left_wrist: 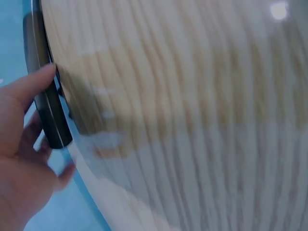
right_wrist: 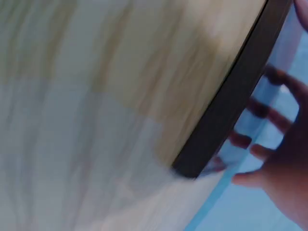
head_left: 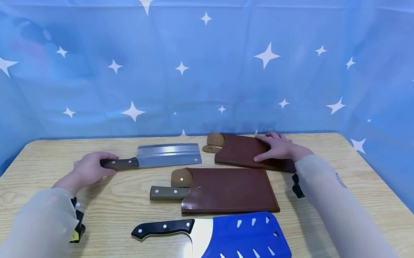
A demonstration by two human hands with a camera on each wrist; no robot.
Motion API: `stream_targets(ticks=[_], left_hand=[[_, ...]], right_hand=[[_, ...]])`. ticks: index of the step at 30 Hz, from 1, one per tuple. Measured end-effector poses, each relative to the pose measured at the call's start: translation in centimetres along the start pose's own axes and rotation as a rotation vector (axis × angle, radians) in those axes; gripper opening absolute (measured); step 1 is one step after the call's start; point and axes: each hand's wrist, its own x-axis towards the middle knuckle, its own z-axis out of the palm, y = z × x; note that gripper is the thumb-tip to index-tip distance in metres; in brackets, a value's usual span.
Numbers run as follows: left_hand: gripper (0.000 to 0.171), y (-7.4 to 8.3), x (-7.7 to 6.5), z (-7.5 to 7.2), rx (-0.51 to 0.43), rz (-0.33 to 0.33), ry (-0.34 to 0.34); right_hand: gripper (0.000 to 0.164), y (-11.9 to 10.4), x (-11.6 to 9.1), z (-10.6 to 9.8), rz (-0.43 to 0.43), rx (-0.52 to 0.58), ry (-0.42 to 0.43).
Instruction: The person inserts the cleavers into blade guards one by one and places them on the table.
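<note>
In the head view, my left hand (head_left: 93, 168) grips the dark wooden handle (head_left: 121, 163) of a bare steel cleaver (head_left: 168, 155) at the back of the table. The left wrist view shows the thumb on top of that handle and fingers along its other side. A brown leather knife sheath (head_left: 238, 151), its tan strap unfastened at the left end, lies right of the blade. Over its right part rests my right hand (head_left: 280, 147), thumb on the leather. From the right wrist, the fingers spread along the far side of the dark sheath edge (right_wrist: 221, 106).
In front lies a second brown sheath (head_left: 232, 187) holding a knife with an olive handle (head_left: 168, 192). Nearer still is a black-handled cleaver (head_left: 163, 228) with a blue plastic blade guard (head_left: 243, 239). A blue star-patterned cloth (head_left: 196, 59) hangs behind the wooden table (head_left: 105, 251).
</note>
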Motion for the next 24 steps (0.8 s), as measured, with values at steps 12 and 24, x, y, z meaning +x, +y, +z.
stream_targets(ticks=[12, 24], left_hand=[[0.043, -1.4, -1.2, -0.7, -0.098, 0.074, -0.073], [0.050, -1.1, -2.5, -1.1, -0.140, 0.106, -0.056]], right_hand=[[0.126, 1.2, -1.5, -0.3, -0.077, 0.015, -0.155], [0.121, 1.6, -2.5, -0.8, -0.095, 0.006, -0.096]])
